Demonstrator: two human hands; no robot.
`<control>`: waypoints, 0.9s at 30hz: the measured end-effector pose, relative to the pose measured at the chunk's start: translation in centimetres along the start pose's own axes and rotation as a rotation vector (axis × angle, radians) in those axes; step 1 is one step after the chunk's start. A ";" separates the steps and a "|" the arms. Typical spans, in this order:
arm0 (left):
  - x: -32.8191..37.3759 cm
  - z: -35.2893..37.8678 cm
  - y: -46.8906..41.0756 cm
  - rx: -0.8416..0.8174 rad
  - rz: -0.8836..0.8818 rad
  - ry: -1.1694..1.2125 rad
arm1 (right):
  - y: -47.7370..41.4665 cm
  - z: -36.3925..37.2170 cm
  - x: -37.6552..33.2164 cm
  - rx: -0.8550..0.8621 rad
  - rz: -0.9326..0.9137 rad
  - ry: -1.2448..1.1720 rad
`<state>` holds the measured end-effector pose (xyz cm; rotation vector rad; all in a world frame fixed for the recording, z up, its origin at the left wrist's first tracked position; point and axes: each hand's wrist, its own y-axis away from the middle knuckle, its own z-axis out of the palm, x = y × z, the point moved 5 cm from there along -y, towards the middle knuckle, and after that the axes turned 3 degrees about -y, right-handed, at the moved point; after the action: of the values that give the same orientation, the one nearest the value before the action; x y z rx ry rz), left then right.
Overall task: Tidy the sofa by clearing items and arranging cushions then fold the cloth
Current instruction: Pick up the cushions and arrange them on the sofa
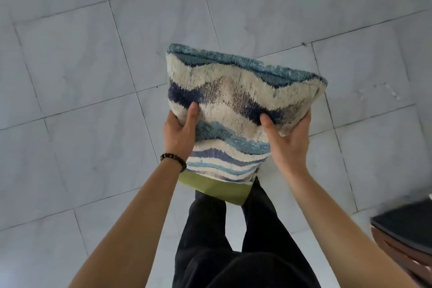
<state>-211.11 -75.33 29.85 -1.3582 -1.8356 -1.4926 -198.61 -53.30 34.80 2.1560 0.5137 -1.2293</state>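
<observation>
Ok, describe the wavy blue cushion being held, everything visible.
The cushion is plump and roughly square, with a tufted, shaggy-looking cover in wavy bands of cream, navy and light blue and a blue far edge. It is held in the air over the grey tiled floor, face toward the camera. The left hand grips its left side and the right hand its right, thumbs pressed into the face. A smoother wave-striped piece and a green piece show beneath it; whether they are separate cushions is unclear.

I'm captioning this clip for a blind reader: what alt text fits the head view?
Seen from above, the left hand and right hand grip a fuzzy blue-and-cream wave-patterned cushion by its sides over a grey tiled floor. Green fabric shows beneath it, above the person's dark trousers.
</observation>
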 end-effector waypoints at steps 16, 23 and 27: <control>7.3 5.2 9.8 -0.121 0.265 0.069 | 10.2 -12.2 -1.7 0.461 -0.026 -0.157; 13.1 11.5 22.2 -0.383 0.413 0.169 | 19.1 -24.1 -1.8 0.735 -0.038 -0.288; 14.3 15.6 32.9 -0.551 0.473 0.240 | 27.0 -32.2 0.3 0.924 -0.077 -0.315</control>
<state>-185.14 -56.75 52.41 -1.6163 -0.8948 -1.8510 -162.06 -52.03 55.40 2.5639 -0.1666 -2.0871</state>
